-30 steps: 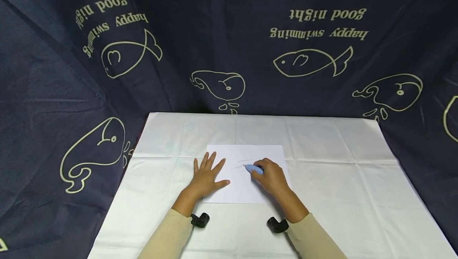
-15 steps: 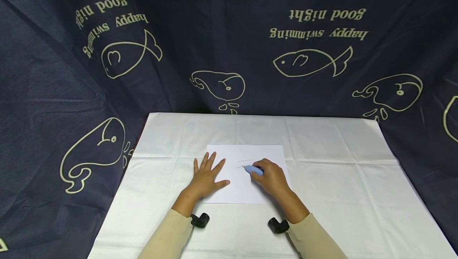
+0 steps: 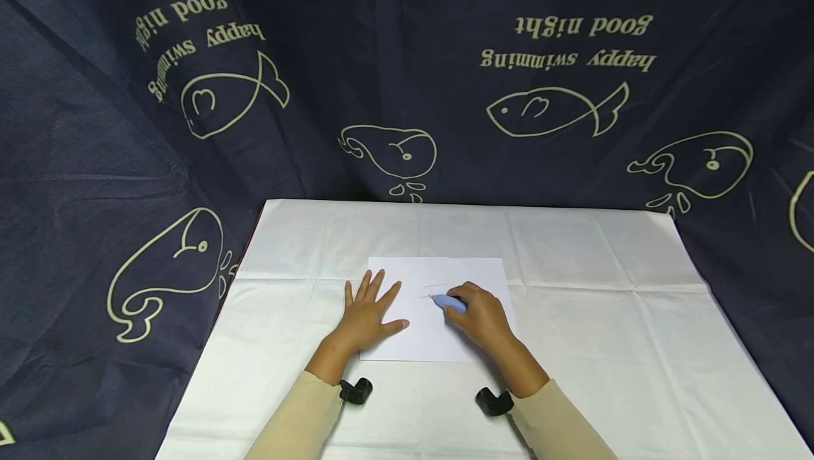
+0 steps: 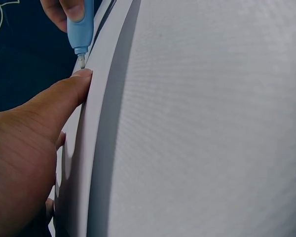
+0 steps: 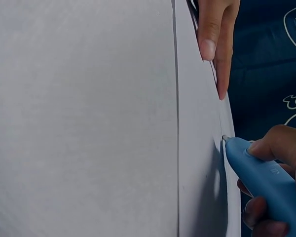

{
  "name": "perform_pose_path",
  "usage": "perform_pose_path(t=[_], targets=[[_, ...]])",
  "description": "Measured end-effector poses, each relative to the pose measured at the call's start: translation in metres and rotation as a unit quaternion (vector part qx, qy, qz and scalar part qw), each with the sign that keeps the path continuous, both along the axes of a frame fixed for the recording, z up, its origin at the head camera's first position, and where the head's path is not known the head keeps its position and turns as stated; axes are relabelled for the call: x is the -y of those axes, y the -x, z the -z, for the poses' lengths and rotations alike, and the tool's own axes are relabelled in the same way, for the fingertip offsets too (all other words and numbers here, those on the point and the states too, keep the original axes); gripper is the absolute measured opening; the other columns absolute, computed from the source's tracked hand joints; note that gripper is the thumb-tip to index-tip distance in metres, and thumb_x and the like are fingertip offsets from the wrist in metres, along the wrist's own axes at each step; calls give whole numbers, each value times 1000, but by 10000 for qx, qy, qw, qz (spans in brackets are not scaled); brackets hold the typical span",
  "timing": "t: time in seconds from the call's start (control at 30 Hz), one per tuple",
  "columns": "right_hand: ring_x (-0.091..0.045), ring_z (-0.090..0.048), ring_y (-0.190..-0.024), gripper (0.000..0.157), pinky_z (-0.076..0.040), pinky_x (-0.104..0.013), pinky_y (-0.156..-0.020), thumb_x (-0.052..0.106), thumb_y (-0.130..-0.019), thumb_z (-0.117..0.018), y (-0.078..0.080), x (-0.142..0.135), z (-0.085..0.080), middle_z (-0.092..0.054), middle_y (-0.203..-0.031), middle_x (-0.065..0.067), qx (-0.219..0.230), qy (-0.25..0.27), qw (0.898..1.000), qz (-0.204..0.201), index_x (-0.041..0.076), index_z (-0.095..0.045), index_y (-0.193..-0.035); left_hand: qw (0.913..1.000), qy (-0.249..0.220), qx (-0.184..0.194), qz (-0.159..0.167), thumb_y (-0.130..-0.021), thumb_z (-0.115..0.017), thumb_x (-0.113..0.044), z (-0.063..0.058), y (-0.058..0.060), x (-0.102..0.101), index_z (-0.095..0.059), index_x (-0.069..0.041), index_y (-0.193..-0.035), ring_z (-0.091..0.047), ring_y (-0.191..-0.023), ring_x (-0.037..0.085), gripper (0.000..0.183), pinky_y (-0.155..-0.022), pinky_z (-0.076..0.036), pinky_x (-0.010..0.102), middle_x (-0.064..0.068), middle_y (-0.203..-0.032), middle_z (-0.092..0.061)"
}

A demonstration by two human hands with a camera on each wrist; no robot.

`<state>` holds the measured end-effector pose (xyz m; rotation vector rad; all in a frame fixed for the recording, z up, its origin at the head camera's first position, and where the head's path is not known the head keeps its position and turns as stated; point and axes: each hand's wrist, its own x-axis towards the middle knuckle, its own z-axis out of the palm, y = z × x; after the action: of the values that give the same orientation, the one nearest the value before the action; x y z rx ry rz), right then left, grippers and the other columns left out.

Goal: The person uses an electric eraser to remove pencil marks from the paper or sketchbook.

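My left hand lies with spread fingers on the left part of a white sheet of paper. In my right hand I grip a light-blue electric eraser, its narrow pale tip pointing left against the paper. The thumb lies at a round button on the eraser in the right wrist view. Two faint thin lines mark the paper; the tip is at the right end of the lower one. From the left wrist, the eraser appears just beyond my left thumb.
A creased white cloth covers the table around the paper. Behind and to the sides hangs a dark blue curtain with fish and whale outlines. Black wrist cameras are worn on both wrists.
The eraser's tip has shifted slightly left along the lower line, and the visible piece of that line looks shorter. My left hand has stayed still.
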<state>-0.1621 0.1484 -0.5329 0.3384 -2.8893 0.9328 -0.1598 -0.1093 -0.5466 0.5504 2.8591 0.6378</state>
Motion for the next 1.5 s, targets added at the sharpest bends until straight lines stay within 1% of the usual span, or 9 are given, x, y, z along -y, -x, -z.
perform_pose_path(t=[0.13,0.3,0.5,0.7,0.9,1.1,1.33,1.5], targets=[[-21,-68,-83,23,-55,-39,-74,20,-83,-81,1,0,0,-74,-99,-3,-28,-19,10000,78,10,-77,-103,10000,-28,-18,-8,-94,-62,-59,0,0,0,-36,-22,-159,0,-158,43,79,-118,4,75,17,-171,-10],[-21,-70,-87,22,-57,-41,-77,19,-84,-80,1,1,0,-75,-101,-3,38,37,10000,-6,11,-78,-104,10000,-37,-21,-17,-94,-62,-59,-1,0,0,-36,-22,-159,0,-158,44,79,-118,4,75,17,-171,-11],[-22,-70,-86,21,-57,-42,-76,18,-83,-80,1,1,0,-75,-99,-3,-68,36,10000,46,10,-78,-103,10000,0,34,0,-94,-61,-60,-1,0,0,-34,-22,-160,1,-158,43,81,-118,6,75,16,-171,-8],[-22,-70,-88,22,-57,-42,-77,20,-83,-80,0,2,0,-75,-101,-4,-28,22,10000,-81,10,-78,-103,9999,62,87,-18,-94,-60,-62,0,1,0,-32,-24,-160,3,-159,41,82,-118,7,74,15,-172,-7],[-22,-69,-86,23,-56,-42,-76,20,-84,-79,0,2,-1,-74,-101,-4,45,-28,9999,92,10,-77,-105,9999,41,94,-24,-94,-60,-62,0,0,0,-32,-24,-160,4,-159,40,81,-118,8,73,14,-172,-6],[-22,-69,-87,22,-56,-41,-77,21,-85,-79,-1,4,-2,-74,-101,-4,55,-30,10000,-70,10,-77,-104,10000,-14,28,-13,-94,-61,-60,1,0,0,-34,-22,-159,1,-158,42,80,-118,6,75,16,-171,-9],[-21,-68,-84,23,-56,-41,-75,20,-85,-80,0,4,0,-74,-100,-4,106,-17,9999,119,10,-77,-105,10000,-75,3,-19,-94,-62,-57,2,0,0,-36,-21,-159,0,-158,44,79,-117,6,76,17,-171,-10],[-20,-68,-84,23,-55,-40,-75,21,-84,-80,-2,7,0,-74,-98,-4,105,21,9999,-49,10,-77,-104,10000,-16,3,-33,-94,-62,-58,1,0,-1,-35,-23,-159,1,-158,43,79,-118,6,74,16,-171,-10]])
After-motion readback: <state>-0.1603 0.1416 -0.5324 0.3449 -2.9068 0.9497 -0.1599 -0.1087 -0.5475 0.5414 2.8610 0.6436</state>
